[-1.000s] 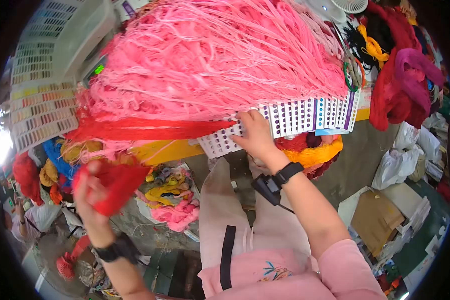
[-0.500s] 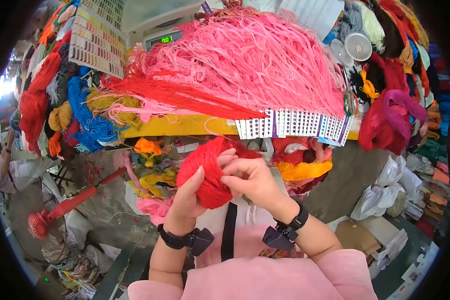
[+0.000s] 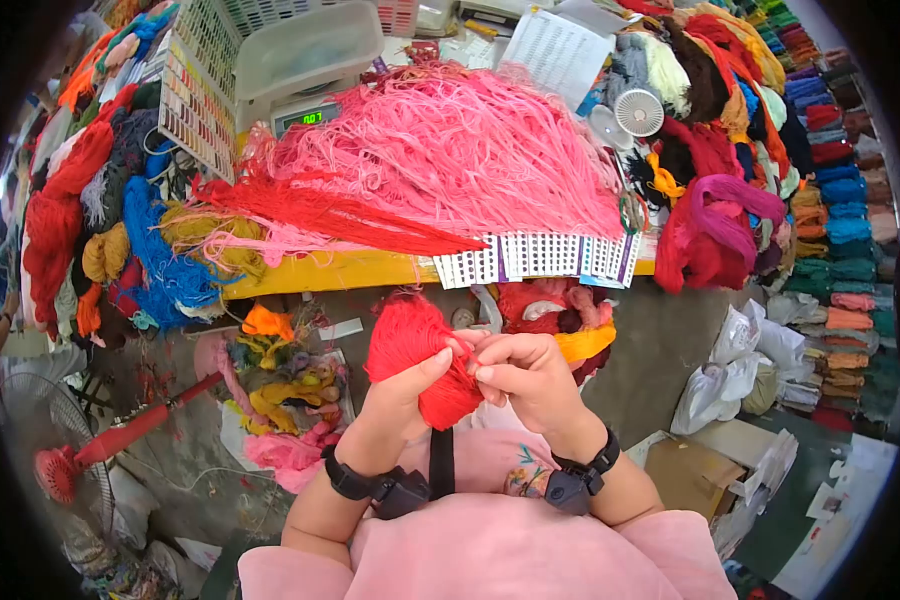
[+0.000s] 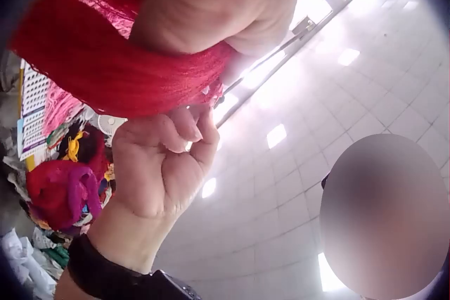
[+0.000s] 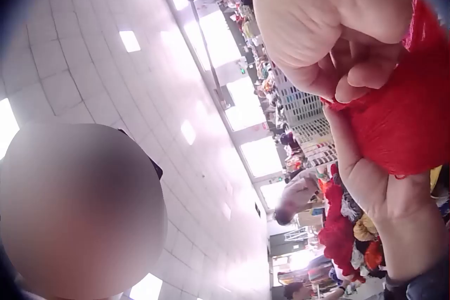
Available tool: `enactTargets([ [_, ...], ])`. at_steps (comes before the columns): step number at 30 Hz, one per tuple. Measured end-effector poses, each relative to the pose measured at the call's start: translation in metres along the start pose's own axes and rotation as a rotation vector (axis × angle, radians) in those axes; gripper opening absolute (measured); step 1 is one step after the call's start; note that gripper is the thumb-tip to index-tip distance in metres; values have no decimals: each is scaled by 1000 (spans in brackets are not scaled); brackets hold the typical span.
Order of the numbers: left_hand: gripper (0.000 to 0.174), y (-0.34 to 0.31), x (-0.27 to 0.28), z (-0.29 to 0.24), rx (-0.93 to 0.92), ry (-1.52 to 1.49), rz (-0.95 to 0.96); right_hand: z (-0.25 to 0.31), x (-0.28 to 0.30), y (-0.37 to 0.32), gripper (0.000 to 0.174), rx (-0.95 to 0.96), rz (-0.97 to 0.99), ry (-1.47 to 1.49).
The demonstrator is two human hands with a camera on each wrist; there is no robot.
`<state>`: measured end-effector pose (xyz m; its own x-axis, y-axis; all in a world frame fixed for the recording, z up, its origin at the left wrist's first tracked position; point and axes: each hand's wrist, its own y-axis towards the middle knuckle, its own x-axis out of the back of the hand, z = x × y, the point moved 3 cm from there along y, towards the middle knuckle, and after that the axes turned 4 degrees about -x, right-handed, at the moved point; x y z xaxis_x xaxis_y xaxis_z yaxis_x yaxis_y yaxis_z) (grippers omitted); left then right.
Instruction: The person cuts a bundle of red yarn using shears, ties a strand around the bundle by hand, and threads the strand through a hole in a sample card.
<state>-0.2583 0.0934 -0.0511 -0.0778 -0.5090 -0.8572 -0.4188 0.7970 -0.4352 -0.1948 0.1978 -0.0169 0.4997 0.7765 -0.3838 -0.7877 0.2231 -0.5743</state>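
Note:
A bundle of red yarn (image 3: 410, 345) is held up in front of the body, over the lap. My left hand (image 3: 395, 405) grips it from the left, thumb on its near side. At its right edge my right hand (image 3: 535, 380) pinches some strands between thumb and fingertips, close to the left fingertips. The left wrist view shows the red loops (image 4: 105, 68) stretched across the left palm, with the right hand (image 4: 158, 163) below them. In the right wrist view the red yarn (image 5: 408, 117) lies between both hands.
Pink yarn (image 3: 450, 160) is heaped on the yellow-edged table (image 3: 320, 274), with loose red strands (image 3: 370, 222) and punched cards (image 3: 540, 257) at its front. A red fan (image 3: 60, 470) stands lower left; cardboard (image 3: 685, 475) lies lower right.
Since a second ago, my left hand has brought the red bundle in from the left, and my right hand has left the cards for the bundle. Lately the right fingers have closed on its edge.

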Motion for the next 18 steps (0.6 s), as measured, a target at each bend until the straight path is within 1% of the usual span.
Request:
enactTargets([
  [2, 31, -1, 2, 2, 66, 29, 178, 0, -2, -3, 5, 86, 51, -27],
  [3, 31, -2, 3, 1, 73, 35, 184, 0, -3, -6, 5, 95, 45, -23],
  [5, 45, -5, 1, 2, 135, 37, 279, -2, -5, -11, 6, 67, -22, 40],
  [6, 45, -6, 0, 3, 140, 40, 283, -2, -8, -12, 6, 72, -27, 43],
  [8, 44, -9, -3, 2, 65, 161, 164, -1, -9, -14, 9, 68, -107, 8],
  [9, 44, -11, -6, 1, 67, 163, 165, -2, -11, -14, 9, 70, -108, 10],
  [11, 40, -14, -12, -4, 24, 239, 143, -3, -15, -13, 9, 53, -137, -157],
  [12, 40, -15, -9, -3, 25, 242, 141, -2, -17, -13, 9, 53, -136, -153],
  [15, 38, -17, -1, -3, -7, 164, 113, -1, -22, -13, 9, 40, -135, -118],
  [17, 36, -20, -5, -7, 39, 49, 145, -1, -24, -12, 9, 162, -102, -53],
  [18, 36, -20, -3, -7, 36, 47, 143, -2, -23, -11, 9, 160, -99, -55],
])
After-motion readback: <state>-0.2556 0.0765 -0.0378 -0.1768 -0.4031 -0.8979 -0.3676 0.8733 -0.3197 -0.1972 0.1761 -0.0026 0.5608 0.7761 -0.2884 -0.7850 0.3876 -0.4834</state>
